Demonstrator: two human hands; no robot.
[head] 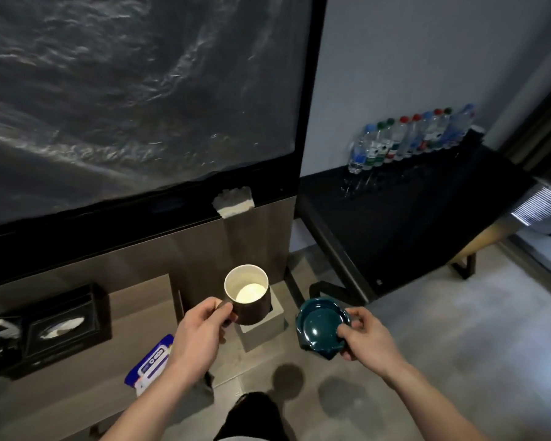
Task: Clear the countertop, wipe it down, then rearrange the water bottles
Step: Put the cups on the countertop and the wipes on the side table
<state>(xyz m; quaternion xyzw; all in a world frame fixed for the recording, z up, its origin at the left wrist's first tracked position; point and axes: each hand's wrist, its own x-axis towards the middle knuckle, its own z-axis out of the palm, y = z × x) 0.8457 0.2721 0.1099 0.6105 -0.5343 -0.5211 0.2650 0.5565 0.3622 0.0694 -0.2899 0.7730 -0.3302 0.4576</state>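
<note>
Here, unreadable labels on the water bottles (407,138), wipes pack (150,361)

Single head-worn wide-angle view, looking forward and down, close over both forearms, floor below

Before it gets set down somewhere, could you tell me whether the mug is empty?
Empty: the mug, held upright by the left hand, shows a bare pale bottom, with no visible liquid.
</note>
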